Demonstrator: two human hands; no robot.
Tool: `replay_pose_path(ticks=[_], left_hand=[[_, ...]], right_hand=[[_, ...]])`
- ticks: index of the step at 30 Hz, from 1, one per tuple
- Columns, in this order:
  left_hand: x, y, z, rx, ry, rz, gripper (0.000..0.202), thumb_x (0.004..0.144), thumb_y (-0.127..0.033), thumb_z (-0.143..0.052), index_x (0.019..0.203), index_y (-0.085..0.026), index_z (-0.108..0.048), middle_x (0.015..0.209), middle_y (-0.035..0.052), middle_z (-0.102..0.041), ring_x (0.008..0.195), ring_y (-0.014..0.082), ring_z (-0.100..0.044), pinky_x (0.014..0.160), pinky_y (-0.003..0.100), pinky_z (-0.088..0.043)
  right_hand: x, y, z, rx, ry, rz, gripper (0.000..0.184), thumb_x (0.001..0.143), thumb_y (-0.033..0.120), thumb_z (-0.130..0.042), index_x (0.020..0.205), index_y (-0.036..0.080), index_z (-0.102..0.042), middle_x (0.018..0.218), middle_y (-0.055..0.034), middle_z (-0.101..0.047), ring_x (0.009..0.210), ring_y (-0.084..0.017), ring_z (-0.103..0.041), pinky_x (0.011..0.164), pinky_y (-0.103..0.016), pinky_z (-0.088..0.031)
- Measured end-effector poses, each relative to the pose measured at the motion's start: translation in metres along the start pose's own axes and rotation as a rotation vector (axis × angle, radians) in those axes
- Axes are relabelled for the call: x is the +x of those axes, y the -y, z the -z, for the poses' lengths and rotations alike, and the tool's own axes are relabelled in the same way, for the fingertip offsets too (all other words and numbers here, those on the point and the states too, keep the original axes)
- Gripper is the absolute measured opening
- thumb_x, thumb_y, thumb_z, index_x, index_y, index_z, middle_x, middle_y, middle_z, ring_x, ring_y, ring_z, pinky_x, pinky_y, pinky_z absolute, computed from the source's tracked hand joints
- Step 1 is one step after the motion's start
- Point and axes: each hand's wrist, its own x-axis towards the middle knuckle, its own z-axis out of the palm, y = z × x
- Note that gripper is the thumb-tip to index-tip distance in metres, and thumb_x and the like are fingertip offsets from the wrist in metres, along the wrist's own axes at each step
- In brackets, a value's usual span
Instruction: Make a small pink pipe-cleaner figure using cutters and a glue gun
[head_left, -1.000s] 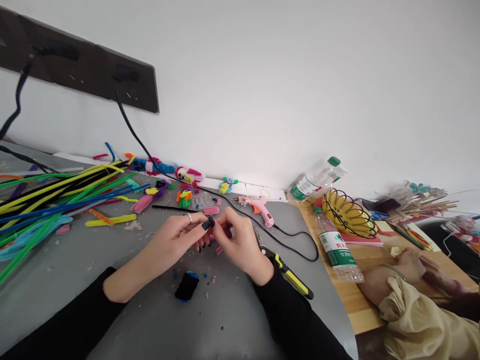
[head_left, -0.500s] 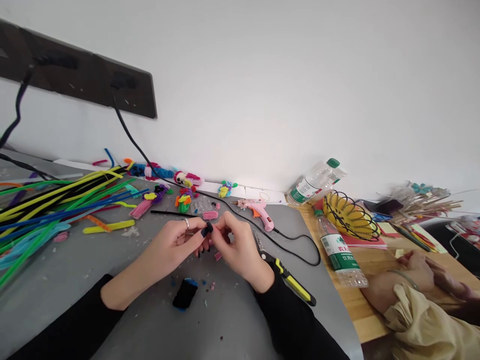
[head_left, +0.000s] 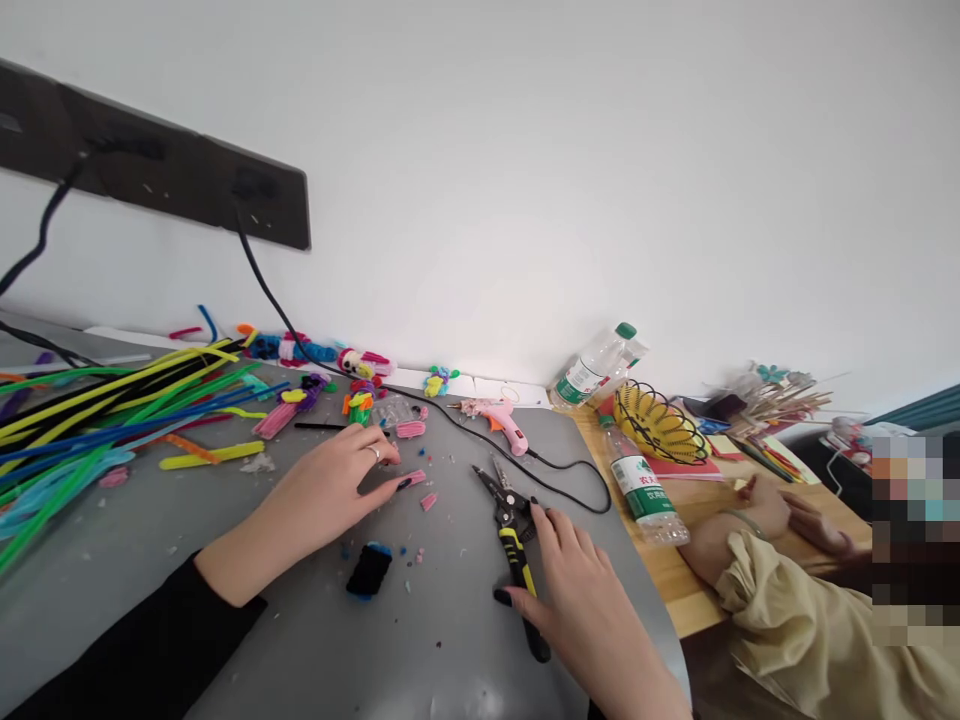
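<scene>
A white wall (head_left: 525,180) rises behind a grey worktop (head_left: 300,640) strewn with small scraps. On its right part lie the pliers (head_left: 514,550), black with yellow on the handles, their tips pointing to the far side. The right hand (head_left: 536,552) is spread over them from the right, thumb across the handles and away from the fingers, not clenched. To the left, the left hand (head_left: 396,468) is loosely curled with thumb and fingers parted, its thumb tip just beside a pink piece (head_left: 415,478). A black fuzzy block (head_left: 370,570) with blue edges lies nearer. Farther back rest a pink glue gun (head_left: 495,413) and a small turtle-like figure (head_left: 439,380); at the far left spreads a heap of coloured pipe cleaners (head_left: 150,400). Beyond the worktop's right edge are a bottle (head_left: 646,495), a yellow basket (head_left: 660,425) and another person's beige sleeve (head_left: 795,600).
</scene>
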Motion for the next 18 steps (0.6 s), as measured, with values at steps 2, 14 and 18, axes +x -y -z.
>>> replay_pose_path(ticks=[2, 14, 18], left_hand=[[0.000, 0.004, -0.005, 0.002, 0.044, -0.041, 0.031, 0.095, -0.046, -0.051, 0.094, -0.023, -0.071, 0.103, 0.0099, -0.073, 0.100, 0.0308, -0.069, 0.084, 0.040, -0.056], [0.000, 0.011, -0.014, -0.021, 0.027, -0.063, 0.020, 0.095, -0.033, -0.046, 0.086, -0.024, -0.062, 0.099, 0.0066, -0.069, 0.098, 0.0267, -0.067, 0.079, 0.035, -0.053], [0.001, 0.006, -0.010, -0.063, 0.022, -0.040, 0.015, 0.091, -0.026, -0.047, 0.084, -0.024, -0.060, 0.094, 0.0051, -0.071, 0.088, 0.0234, -0.068, 0.074, 0.031, -0.051]], right_hand=[[-0.002, 0.001, -0.002, 0.005, 0.034, -0.036, 0.065, 0.079, 0.025, -0.078, 0.141, 0.025, -0.058, 0.128, -0.0157, -0.071, 0.110, -0.039, -0.072, 0.084, -0.048, -0.062], [0.038, -0.037, 0.017, 0.237, -0.271, -0.054, 0.058, 0.075, 0.027, -0.063, 0.132, 0.018, -0.057, 0.125, -0.0162, -0.072, 0.118, -0.035, -0.069, 0.101, -0.051, -0.058], [0.081, -0.060, 0.036, 0.238, -0.223, -0.079, 0.054, 0.075, 0.030, -0.065, 0.128, 0.017, -0.061, 0.125, -0.0164, -0.071, 0.122, -0.035, -0.066, 0.104, -0.052, -0.054]])
